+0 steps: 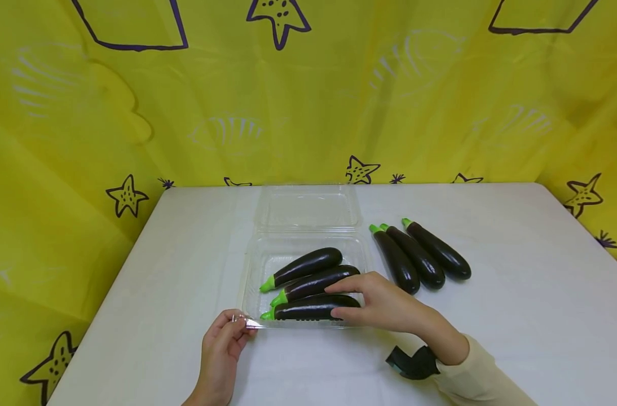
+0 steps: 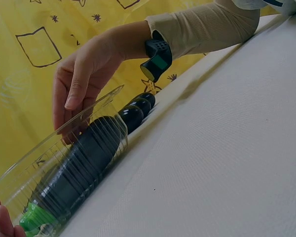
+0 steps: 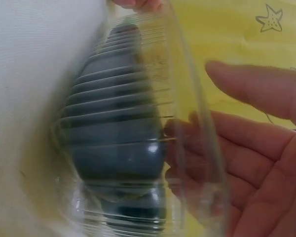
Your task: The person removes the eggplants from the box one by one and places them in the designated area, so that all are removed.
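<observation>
A clear plastic clamshell container (image 1: pixel 303 241) lies with its lid (image 1: pixel 308 208) folded back. Inside, three dark eggplants with green stems lie side by side: a back one (image 1: pixel 308 265), a middle one (image 1: pixel 318 283) and a front one (image 1: pixel 313 308). My left hand (image 1: pixel 221 349) pinches the container's front left corner between thumb and fingers. Over the right end of the eggplants is my right hand (image 1: pixel 387 304), its thumb apart from its loosely bent fingers. In the right wrist view, the right fingers (image 3: pixel 237 143) show behind the clear wall, with nothing gripped.
Right of the container, three more eggplants (image 1: pixel 417 256) lie close together on the white table (image 1: pixel 516 316). A yellow patterned curtain (image 1: pixel 308 101) hangs behind the table and at its sides. A dark device (image 1: pixel 414 362) is strapped at the right wrist.
</observation>
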Demonstrator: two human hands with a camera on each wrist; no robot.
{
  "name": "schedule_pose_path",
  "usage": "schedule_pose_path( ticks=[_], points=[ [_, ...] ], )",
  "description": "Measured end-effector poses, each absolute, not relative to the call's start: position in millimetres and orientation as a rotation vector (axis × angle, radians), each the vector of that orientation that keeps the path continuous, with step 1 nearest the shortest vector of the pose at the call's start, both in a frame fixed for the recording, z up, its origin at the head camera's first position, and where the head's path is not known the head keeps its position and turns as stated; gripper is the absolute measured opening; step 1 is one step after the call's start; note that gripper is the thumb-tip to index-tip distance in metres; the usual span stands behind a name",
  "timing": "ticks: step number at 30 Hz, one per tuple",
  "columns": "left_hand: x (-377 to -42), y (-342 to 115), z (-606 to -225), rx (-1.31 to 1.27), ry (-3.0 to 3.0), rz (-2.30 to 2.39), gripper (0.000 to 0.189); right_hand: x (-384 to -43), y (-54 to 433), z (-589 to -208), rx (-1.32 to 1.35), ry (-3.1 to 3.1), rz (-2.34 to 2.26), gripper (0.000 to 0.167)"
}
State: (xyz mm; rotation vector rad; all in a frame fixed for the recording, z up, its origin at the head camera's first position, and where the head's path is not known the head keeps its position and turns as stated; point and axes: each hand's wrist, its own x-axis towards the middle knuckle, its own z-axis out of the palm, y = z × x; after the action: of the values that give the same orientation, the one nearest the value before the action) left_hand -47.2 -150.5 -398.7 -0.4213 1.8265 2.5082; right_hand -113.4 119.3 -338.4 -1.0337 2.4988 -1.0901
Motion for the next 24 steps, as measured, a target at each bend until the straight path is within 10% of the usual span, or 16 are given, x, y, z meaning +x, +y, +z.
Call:
schedule_pose_path(
  ticks=[24],
  points=[
    [-46.6, -151.9, -401.8, -0.355, 1.813, 2.547, 0.014, -121.4, 110.9, -348.4, -1.006, 2.546, -0.913, 0.036]
  ],
)
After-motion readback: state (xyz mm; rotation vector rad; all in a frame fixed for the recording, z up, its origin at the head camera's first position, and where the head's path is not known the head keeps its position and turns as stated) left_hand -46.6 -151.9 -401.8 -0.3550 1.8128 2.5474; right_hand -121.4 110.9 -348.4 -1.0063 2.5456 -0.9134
